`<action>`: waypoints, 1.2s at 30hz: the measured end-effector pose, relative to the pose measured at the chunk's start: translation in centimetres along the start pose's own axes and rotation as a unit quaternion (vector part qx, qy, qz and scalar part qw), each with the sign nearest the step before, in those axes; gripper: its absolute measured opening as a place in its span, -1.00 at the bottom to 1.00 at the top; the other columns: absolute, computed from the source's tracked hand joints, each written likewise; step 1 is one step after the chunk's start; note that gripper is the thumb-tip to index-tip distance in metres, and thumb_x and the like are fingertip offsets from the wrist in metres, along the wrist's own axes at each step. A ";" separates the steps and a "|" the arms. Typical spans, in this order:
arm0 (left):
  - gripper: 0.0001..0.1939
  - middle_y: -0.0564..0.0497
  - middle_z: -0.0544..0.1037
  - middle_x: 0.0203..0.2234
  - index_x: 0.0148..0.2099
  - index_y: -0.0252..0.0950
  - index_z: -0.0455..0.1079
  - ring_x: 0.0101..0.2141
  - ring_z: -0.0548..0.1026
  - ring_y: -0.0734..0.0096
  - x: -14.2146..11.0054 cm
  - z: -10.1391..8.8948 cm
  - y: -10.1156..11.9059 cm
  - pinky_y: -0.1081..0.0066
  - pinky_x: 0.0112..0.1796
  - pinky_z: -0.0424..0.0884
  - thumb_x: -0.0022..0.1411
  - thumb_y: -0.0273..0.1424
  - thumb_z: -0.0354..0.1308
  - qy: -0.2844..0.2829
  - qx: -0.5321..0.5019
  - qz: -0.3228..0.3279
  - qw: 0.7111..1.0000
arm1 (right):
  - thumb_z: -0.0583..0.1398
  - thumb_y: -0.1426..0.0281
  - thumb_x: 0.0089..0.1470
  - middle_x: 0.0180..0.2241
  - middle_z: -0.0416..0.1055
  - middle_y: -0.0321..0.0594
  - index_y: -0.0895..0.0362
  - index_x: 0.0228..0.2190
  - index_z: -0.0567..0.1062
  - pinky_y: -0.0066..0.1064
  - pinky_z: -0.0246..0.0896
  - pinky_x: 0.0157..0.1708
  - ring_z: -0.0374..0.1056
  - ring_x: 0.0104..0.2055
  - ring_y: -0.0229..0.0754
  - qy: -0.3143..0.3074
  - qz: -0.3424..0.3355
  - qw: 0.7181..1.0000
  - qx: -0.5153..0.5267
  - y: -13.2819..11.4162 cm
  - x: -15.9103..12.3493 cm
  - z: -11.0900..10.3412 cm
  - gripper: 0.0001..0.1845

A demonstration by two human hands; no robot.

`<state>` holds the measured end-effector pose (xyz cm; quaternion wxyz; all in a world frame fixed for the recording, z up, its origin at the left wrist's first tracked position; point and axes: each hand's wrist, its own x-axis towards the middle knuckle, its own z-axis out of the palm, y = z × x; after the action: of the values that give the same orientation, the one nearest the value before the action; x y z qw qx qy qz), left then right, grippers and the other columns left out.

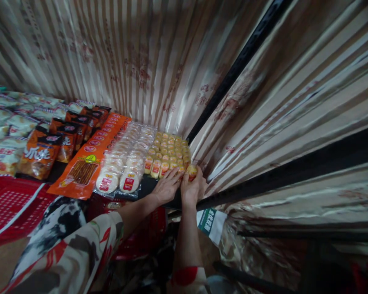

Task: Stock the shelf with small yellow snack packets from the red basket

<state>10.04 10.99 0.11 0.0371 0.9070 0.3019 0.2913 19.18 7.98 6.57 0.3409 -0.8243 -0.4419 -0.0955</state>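
Rows of small yellow packaged snacks (pixel 168 149) with red labels stand at the right end of a dark shelf. My left hand (pixel 167 188) lies with its fingers stretched over the front of these rows, touching the packets. At the right front corner, my right hand (pixel 190 190) has its fingers closed around one yellow snack packet (pixel 191 170), whose top shows above the fingers. My two hands are close together, nearly touching. Just left of the yellow rows are stacked round white crackers (pixel 129 182) in clear wrappers.
A long orange snack bag (pixel 88 159), brown-orange bags (pixel 41 157) and pale bags (pixel 6 151) fill the shelf leftward. Red plastic baskets (pixel 15 204) sit below the front edge. A pleated curtain (pixel 110 53) and black poles (pixel 233 73) close in behind and at the right.
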 end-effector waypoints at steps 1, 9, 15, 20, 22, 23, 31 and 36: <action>-0.52 -0.11 0.20 0.20 0.16 -0.36 0.24 0.27 -0.09 0.15 0.0 0.0 0.0 0.11 0.20 -0.04 0.16 -0.52 -0.02 0.002 -0.002 0.000 1.000 | -0.01 0.23 0.08 -0.30 0.39 -0.01 0.18 0.04 0.33 -0.21 0.08 -0.20 0.24 -0.22 0.01 0.002 -0.006 1.000 0.002 0.1 -0.1 0.2 -0.48; -0.52 -0.12 0.23 0.18 0.15 -0.36 0.24 0.26 -0.05 0.20 -0.1 0.3 -0.2 0.12 0.20 -0.03 0.15 -0.52 0.01 0.008 0.007 -0.005 1.000 | -0.02 0.21 0.10 -0.29 0.39 0.01 0.21 0.01 0.36 -0.22 0.11 -0.19 0.25 -0.23 -0.02 0.022 -0.003 1.000 0.005 0.8 -0.3 1.2 -0.49; -0.56 -0.11 0.27 0.16 0.11 -0.36 0.28 0.24 0.00 0.20 -0.1 0.0 0.0 0.13 0.21 -0.02 0.16 -0.54 -0.01 0.016 0.008 -0.010 1.000 | 0.03 0.24 0.08 -0.24 0.34 -0.02 0.16 -0.02 0.38 -0.23 0.11 -0.13 0.21 -0.14 -0.02 0.044 0.018 0.999 0.024 0.8 -0.5 1.5 -0.54; -0.59 -0.12 0.29 0.14 0.09 -0.35 0.30 0.24 0.03 0.19 -0.1 0.0 0.0 0.10 0.19 0.03 0.17 -0.54 -0.03 0.025 0.001 -0.010 1.000 | 0.03 0.23 0.08 -0.23 0.31 -0.03 0.14 0.00 0.37 -0.23 0.11 -0.14 0.20 -0.17 -0.04 0.018 0.036 0.998 0.041 0.9 -0.4 1.6 -0.53; -0.60 -0.13 0.30 0.13 0.07 -0.38 0.32 0.23 0.05 0.17 -0.1 0.1 0.0 0.11 0.19 0.04 0.18 -0.54 -0.04 0.033 0.003 -0.014 0.999 | 0.03 0.24 0.09 -0.24 0.32 -0.04 0.14 0.00 0.37 -0.24 0.11 -0.15 0.20 -0.17 -0.05 0.003 0.036 0.998 0.042 1.0 -0.3 1.7 -0.53; -0.60 -0.13 0.31 0.13 0.07 -0.39 0.32 0.22 0.06 0.17 -0.1 0.1 0.0 0.11 0.19 0.04 0.18 -0.54 -0.05 0.036 0.005 -0.017 0.999 | 0.02 0.24 0.09 -0.24 0.32 -0.05 0.13 0.00 0.37 -0.25 0.11 -0.16 0.21 -0.17 -0.05 -0.003 0.032 0.999 0.043 1.1 -0.3 1.7 -0.54; -0.63 -0.17 0.33 0.11 0.03 -0.44 0.34 0.20 0.11 0.15 -0.3 0.2 0.0 0.13 0.18 0.09 0.19 -0.53 -0.06 0.056 0.011 -0.020 0.998 | 0.06 0.25 0.07 -0.25 0.35 -0.07 0.13 -0.03 0.40 -0.27 0.11 -0.16 0.22 -0.17 -0.05 0.006 0.022 0.998 0.058 1.2 -0.3 2.1 -0.56; -0.65 -0.15 0.37 0.08 0.00 -0.38 0.37 0.18 0.15 0.16 -0.3 0.2 -0.1 0.11 0.16 0.12 0.18 -0.54 -0.05 0.052 0.012 -0.024 0.998 | 0.05 0.26 0.06 -0.23 0.34 -0.05 0.13 -0.03 0.39 -0.28 0.11 -0.17 0.20 -0.15 -0.05 0.043 0.037 0.997 0.061 1.1 -0.4 2.3 -0.56</action>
<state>9.90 10.86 -0.25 0.0178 0.8833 0.3288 0.3337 19.48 8.79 4.20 0.4121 -0.8129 -0.4014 -0.0909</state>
